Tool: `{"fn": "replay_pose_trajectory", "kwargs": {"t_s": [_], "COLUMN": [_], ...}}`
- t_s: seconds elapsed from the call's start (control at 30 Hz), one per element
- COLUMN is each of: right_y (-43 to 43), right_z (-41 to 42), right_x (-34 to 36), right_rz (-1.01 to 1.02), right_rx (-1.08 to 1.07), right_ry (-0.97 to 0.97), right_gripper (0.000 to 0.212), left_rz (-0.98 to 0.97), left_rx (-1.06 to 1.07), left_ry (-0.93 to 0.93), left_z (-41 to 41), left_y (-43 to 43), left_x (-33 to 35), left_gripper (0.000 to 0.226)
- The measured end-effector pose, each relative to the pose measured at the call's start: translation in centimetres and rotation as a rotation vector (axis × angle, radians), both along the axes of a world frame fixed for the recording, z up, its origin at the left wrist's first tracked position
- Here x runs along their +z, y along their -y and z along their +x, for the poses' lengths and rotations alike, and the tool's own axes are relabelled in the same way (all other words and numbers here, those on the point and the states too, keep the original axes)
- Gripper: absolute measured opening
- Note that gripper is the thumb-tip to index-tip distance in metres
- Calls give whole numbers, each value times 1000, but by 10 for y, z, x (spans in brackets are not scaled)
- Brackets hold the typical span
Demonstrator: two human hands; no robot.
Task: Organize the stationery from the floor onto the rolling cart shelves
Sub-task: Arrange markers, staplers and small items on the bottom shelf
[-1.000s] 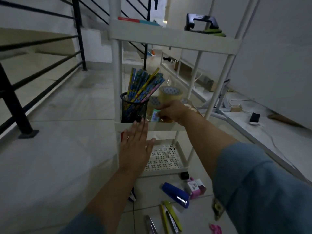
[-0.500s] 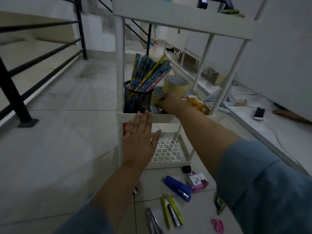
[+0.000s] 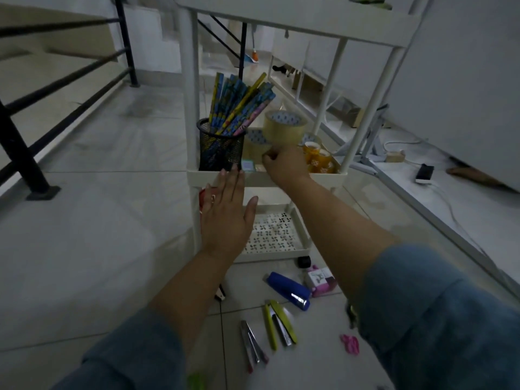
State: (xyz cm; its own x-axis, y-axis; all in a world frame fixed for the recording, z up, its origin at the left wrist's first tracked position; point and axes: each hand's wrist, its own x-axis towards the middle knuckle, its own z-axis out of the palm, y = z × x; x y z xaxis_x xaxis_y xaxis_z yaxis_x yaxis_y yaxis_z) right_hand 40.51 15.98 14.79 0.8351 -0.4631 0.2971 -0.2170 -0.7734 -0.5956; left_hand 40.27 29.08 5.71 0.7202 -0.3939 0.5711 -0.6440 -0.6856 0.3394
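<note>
**Middle shelf being filled; several items left on floor**

Floor, nearest: pink clip at right; silver-and-red stapler; yellow-green stapler; blue stapler; small pink-and-white box. All lie loose, near one another, just short of the cart's bottom shelf, which shows a bare perforated base.

Left hand: flat and spread, fingertips against the front lip of the middle shelf, holding nothing; likely steadying the cart.

Right hand: a second ago it rested on a small teal item at the shelf front; now it has lifted slightly right of it, fingers curled. Whether they hold anything cannot be told. Judged: that item is placed, one fewer to collect.

Middle shelf, further back: black mesh cup of pencils at left, large tape roll in the middle, small amber tape rolls at right. Little open room remains here; the raised lip demands lifting over. The bottom shelf offers the free space.
</note>
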Motion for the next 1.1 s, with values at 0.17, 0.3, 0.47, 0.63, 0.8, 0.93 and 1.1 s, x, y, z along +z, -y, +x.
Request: {"fn": "replay_pose_trajectory", "kwargs": {"t_s": [0.17, 0.3, 0.47, 0.63, 0.8, 0.93, 1.1], "right_y": [-12, -22, -34, -60, -81, -74, -59], "right_z": [-60, -111, -167, -204, -221, -222, -235], "right_x": [-45, -100, -179, -240, -264, -270, -277], "right_rz": [132, 359, 522, 550, 591, 564, 548], "right_rx": [72, 78, -20, -4, 83, 63, 21], "right_ry": [301, 312, 173, 55, -30, -53, -91], "right_gripper": [20, 15, 13, 16, 18, 19, 20], "left_rz": [84, 133, 277, 273, 150, 267, 383], "left_rx": [-64, -43, 31, 88, 260, 509, 489], "left_ry": [-35, -254, -543, -702, -572, -676, -886], "left_z": [-19, -56, -132, -185, -170, -119, -106], "left_y": [-9, -17, -27, -69, -123, -145, -149], "left_x": [-21, -49, -103, -146, -180, -176, -182], "left_gripper": [62, 53, 57, 67, 39, 42, 46]}}
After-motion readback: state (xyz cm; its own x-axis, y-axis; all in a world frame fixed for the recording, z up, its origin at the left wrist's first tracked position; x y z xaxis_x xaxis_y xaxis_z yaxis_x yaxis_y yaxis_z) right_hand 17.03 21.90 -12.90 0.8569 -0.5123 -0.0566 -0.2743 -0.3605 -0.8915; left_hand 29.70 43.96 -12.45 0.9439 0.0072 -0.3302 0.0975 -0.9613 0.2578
